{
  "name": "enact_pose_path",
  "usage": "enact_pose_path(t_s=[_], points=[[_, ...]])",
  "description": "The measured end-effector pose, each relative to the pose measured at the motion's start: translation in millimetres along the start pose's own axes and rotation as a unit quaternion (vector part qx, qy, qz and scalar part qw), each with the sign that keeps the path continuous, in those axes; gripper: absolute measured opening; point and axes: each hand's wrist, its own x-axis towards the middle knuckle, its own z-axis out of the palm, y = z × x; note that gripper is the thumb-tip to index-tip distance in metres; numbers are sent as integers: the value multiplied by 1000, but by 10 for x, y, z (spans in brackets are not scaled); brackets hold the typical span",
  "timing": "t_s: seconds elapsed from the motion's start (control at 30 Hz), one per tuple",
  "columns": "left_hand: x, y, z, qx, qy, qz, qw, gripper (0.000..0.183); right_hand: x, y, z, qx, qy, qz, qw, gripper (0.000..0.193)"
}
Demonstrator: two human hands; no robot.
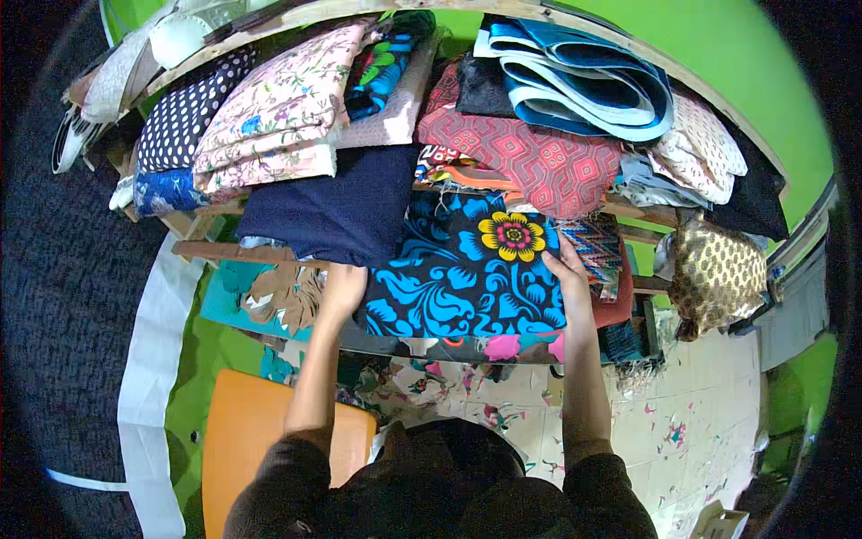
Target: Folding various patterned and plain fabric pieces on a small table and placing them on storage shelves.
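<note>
Already the blue-flowered cloth [449, 296] lies folded between both hands, but is not yet released: the right hand [575, 277] grasps its near edge, while the left hand [344, 292] hides its fingers beneath the navy cloth [332, 207], so I cannot tell its grip.

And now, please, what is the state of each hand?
Left hand: fingers hidden at the navy fabric; grip cannot be told.
Right hand: holding the black-and-blue flowered fabric by its right edge.
</note>
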Motion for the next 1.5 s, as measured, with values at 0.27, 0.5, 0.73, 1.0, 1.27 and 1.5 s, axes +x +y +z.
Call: enact_pose_path(t_s=[0.27,0.5,0.73,1.0,1.27,1.5], points=[[-612,-33,232,353,56,498,790,47,442,-6,-88,-48,-122,-99,986,49],[-229,279,223,352,57,514,780,42,735,-60,-125,-67,-36,-34,996,40],[-186,252,306,357,4,467,809,39,481,-312,29,-339,20,-73,938,35],[-350,272,346,387,42,461,797,60,-494,-329,445,-705,-181,-345,593,68],[-62,240,340,395,30,431,811,49,-222,-116,505,-727,-71,-446,518,56],[-425,88,377,435,38,405,803,56,-438,77,495,-722,-85,-414,547,56]])
